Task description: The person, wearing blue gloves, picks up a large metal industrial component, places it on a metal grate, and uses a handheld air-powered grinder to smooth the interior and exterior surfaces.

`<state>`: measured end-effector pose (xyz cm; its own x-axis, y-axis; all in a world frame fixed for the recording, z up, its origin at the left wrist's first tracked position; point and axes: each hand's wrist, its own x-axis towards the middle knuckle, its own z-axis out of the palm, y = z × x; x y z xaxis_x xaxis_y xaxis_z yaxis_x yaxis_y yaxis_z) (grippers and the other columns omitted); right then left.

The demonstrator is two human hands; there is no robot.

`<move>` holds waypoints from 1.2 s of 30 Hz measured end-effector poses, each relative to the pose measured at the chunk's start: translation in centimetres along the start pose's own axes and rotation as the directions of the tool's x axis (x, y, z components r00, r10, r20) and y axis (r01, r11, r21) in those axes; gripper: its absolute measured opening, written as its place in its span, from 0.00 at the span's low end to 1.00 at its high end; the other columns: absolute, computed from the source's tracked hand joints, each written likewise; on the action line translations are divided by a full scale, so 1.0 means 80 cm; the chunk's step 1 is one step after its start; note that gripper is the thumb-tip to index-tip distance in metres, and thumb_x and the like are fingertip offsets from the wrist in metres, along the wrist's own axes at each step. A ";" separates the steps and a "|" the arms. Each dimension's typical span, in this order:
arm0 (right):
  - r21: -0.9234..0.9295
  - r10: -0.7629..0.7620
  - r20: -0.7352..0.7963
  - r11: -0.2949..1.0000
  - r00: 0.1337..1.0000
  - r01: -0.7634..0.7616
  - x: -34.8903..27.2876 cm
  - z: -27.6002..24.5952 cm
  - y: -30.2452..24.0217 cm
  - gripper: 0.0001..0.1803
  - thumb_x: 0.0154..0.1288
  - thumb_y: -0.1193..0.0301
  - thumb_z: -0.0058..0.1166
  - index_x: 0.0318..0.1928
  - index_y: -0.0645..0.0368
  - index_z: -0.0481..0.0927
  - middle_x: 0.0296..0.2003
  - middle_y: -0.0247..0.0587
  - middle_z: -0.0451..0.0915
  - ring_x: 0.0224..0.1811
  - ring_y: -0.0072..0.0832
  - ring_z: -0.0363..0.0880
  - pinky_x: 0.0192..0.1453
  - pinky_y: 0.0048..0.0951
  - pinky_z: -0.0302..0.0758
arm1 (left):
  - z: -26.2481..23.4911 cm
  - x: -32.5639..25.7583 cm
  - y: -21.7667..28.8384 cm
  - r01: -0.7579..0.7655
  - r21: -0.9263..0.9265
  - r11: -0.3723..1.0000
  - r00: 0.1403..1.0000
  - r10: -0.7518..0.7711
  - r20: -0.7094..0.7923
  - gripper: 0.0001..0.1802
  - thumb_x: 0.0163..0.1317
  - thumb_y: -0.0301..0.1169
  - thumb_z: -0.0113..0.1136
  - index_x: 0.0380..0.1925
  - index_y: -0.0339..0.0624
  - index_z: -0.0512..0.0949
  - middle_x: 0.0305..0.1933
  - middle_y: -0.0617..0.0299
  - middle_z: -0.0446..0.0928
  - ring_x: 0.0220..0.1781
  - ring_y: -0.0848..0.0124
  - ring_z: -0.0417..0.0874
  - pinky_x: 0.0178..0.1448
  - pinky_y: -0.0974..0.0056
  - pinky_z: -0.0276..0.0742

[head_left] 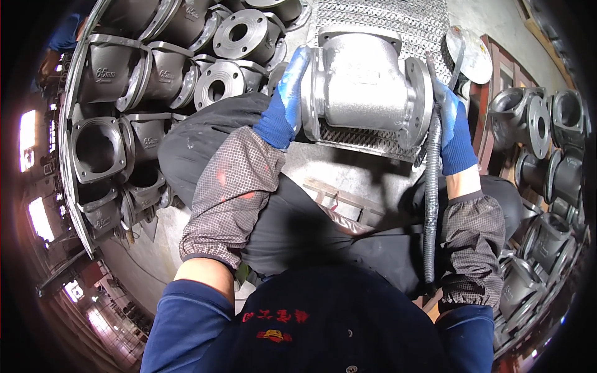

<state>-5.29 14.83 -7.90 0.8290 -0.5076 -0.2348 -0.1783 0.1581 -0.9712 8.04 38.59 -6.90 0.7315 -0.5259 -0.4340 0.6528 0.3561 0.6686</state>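
Silver-grey cast metal makes up the valve body (364,87), a flanged casting standing on a perforated metal grating (398,22) straight ahead of the person's knees. Everything else sits around that casting. On its left flange, the left hand (283,102) in a blue glove lies flat against the rim, fingers together and stretched upward along the flange edge. On its right flange, the right hand (453,127), also blue-gloved, is closed around the upper end of a ribbed grey hose (430,199), which runs from the flange down past the right knee. Both forearms wear mesh sleeve covers (230,193). Left of the casting, dark unfinished valve castings (155,74) lie stacked in rows. Right of it, more dark castings (538,124) stand piled, and a round metal disc (471,53) lies just beyond its upper right corner.
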 end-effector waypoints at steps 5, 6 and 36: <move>0.003 0.164 -0.021 0.987 0.986 -0.164 -0.022 0.015 -0.019 0.21 0.66 0.61 0.45 0.49 0.68 0.75 0.38 0.41 0.79 0.39 0.23 0.76 0.44 0.22 0.72 | -0.001 -0.006 0.003 -0.075 0.076 0.994 0.997 0.076 -0.017 0.23 0.66 0.45 0.47 0.54 0.41 0.69 0.49 0.55 0.74 0.48 0.67 0.78 0.51 0.63 0.78; 0.009 0.167 -0.021 0.986 0.986 -0.167 -0.027 0.016 -0.019 0.21 0.66 0.61 0.45 0.49 0.68 0.75 0.38 0.41 0.79 0.39 0.23 0.76 0.44 0.22 0.72 | 0.002 -0.006 0.005 -0.060 0.080 0.995 0.998 0.061 -0.019 0.23 0.67 0.44 0.46 0.54 0.41 0.69 0.50 0.55 0.74 0.49 0.67 0.78 0.52 0.64 0.77; -0.097 -0.054 -0.296 0.995 0.954 0.026 -0.096 0.026 -0.094 0.15 0.62 0.68 0.50 0.44 0.67 0.74 0.27 0.40 0.79 0.20 0.18 0.72 0.23 0.19 0.69 | 0.053 -0.100 0.012 -0.486 0.667 0.564 0.870 0.386 0.308 0.18 0.70 0.31 0.38 0.55 0.32 0.67 0.50 0.54 0.75 0.47 0.69 0.79 0.51 0.68 0.75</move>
<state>-9.22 19.31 1.25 0.6435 -0.7431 -0.1839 -0.2070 0.0623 -0.9764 1.98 39.87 -0.26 0.8274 -0.5578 0.0662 -0.1188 -0.0586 0.9912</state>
